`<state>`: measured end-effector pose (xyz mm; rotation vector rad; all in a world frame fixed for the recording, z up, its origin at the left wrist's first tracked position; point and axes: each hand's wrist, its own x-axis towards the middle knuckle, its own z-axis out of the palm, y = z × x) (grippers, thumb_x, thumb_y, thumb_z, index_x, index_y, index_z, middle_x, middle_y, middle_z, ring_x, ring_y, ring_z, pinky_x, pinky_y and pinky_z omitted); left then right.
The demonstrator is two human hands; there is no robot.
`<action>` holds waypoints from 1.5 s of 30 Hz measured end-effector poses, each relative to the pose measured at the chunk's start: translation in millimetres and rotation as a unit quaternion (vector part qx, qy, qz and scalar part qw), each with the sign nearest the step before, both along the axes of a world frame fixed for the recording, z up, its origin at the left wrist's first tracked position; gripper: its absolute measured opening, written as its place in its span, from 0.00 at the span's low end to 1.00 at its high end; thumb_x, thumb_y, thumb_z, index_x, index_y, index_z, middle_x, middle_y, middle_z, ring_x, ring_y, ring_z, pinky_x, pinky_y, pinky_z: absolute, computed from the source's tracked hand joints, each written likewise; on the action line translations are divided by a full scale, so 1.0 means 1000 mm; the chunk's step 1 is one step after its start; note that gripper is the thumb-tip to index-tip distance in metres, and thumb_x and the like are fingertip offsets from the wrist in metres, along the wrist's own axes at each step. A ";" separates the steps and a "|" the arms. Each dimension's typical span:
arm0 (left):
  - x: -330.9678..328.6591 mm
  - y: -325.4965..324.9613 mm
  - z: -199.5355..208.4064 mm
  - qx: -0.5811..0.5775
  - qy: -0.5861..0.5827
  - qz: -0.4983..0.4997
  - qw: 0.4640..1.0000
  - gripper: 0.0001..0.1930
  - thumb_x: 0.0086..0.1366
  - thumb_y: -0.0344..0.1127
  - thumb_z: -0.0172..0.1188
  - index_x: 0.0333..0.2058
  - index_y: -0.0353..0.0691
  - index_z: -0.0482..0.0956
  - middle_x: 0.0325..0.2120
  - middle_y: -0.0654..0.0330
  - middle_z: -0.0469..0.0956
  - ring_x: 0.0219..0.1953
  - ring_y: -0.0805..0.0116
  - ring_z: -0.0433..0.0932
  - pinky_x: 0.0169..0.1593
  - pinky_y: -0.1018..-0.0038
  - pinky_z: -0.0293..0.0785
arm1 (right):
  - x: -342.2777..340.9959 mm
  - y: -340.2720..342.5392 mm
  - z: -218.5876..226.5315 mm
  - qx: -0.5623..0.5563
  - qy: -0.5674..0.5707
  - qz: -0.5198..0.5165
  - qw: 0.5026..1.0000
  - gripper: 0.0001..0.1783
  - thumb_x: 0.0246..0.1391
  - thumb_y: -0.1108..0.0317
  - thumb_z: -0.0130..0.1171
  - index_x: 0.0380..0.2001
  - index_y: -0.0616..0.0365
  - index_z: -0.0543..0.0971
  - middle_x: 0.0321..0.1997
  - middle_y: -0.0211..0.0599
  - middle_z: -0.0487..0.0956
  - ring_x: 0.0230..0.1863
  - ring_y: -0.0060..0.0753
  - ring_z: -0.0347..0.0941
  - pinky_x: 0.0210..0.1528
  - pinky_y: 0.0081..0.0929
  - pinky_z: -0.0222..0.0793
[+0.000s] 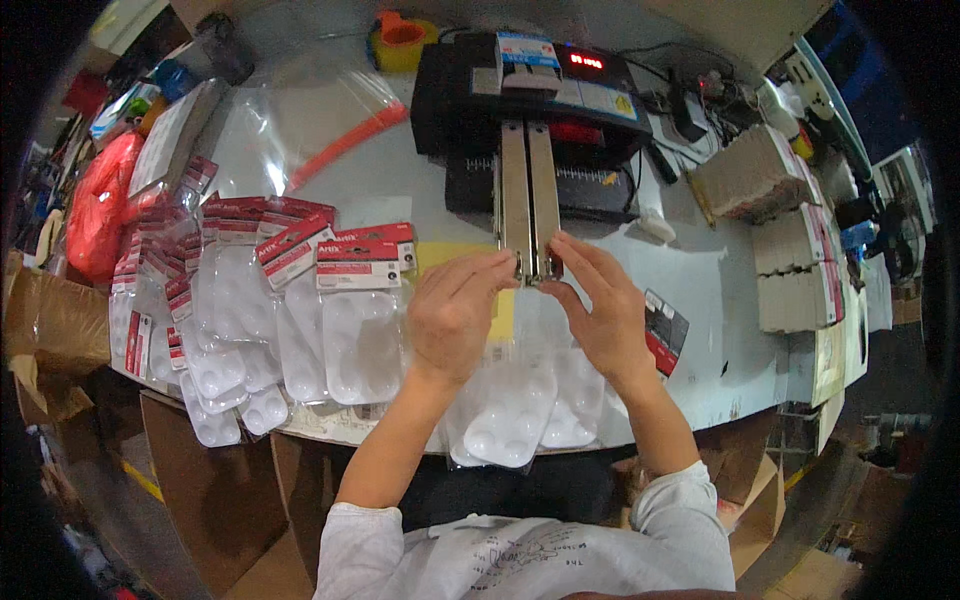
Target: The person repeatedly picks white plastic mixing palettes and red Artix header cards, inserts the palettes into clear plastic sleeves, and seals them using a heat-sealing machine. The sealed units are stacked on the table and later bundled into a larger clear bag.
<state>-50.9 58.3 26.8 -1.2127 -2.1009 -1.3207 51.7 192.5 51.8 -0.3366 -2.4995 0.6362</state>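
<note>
A black bench machine with a lit red display stands at the back of the table. From it a pair of long metal rails runs toward me. My left hand has its fingertips closed on the left side of the rails' near end. On the other side, my right hand grips that end between thumb and fingers. Just what lies under the fingertips is hidden. Below my hands lie white plastic paint palettes in clear bags, close to the table's front edge.
Many bagged palettes with red header cards are heaped on the left. Stacks of cards stand at the right. A dark card lies beside my right hand. An orange-and-yellow tape dispenser sits behind, with cables right of the machine.
</note>
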 end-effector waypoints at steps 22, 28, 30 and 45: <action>0.042 -0.029 -0.015 -0.065 0.023 -0.006 0.998 0.07 0.50 0.27 0.63 0.30 0.42 0.81 0.31 0.62 0.79 0.32 0.63 0.78 0.34 0.70 0.74 | 0.027 -0.030 -0.028 -0.096 0.084 -0.050 0.991 0.09 0.38 0.77 0.66 0.28 0.55 0.82 0.31 0.35 0.80 0.32 0.35 0.77 0.34 0.27 0.72; 0.074 -0.071 -0.012 -0.048 -0.032 -0.031 0.998 0.11 0.51 0.28 0.63 0.35 0.40 0.80 0.35 0.60 0.79 0.35 0.62 0.78 0.37 0.70 0.74 | 0.058 -0.033 0.004 -0.025 0.049 0.058 0.997 0.06 0.43 0.75 0.63 0.28 0.57 0.82 0.30 0.37 0.80 0.31 0.35 0.77 0.35 0.27 0.72; 0.076 -0.076 -0.013 -0.040 -0.084 -0.006 0.996 0.12 0.52 0.28 0.63 0.38 0.39 0.79 0.35 0.59 0.78 0.35 0.61 0.77 0.38 0.70 0.74 | 0.032 -0.009 0.018 0.009 0.069 -0.018 0.997 0.06 0.46 0.75 0.60 0.30 0.58 0.80 0.28 0.38 0.80 0.31 0.34 0.77 0.34 0.26 0.71; 0.074 -0.107 -0.034 -0.031 -0.206 -0.022 0.978 0.09 0.50 0.24 0.62 0.33 0.37 0.80 0.32 0.57 0.79 0.33 0.60 0.77 0.37 0.71 0.74 | -0.176 0.098 0.009 0.146 0.079 -0.086 0.982 0.10 0.50 0.70 0.57 0.38 0.55 0.75 0.31 0.41 0.73 0.29 0.44 0.73 0.31 0.38 0.68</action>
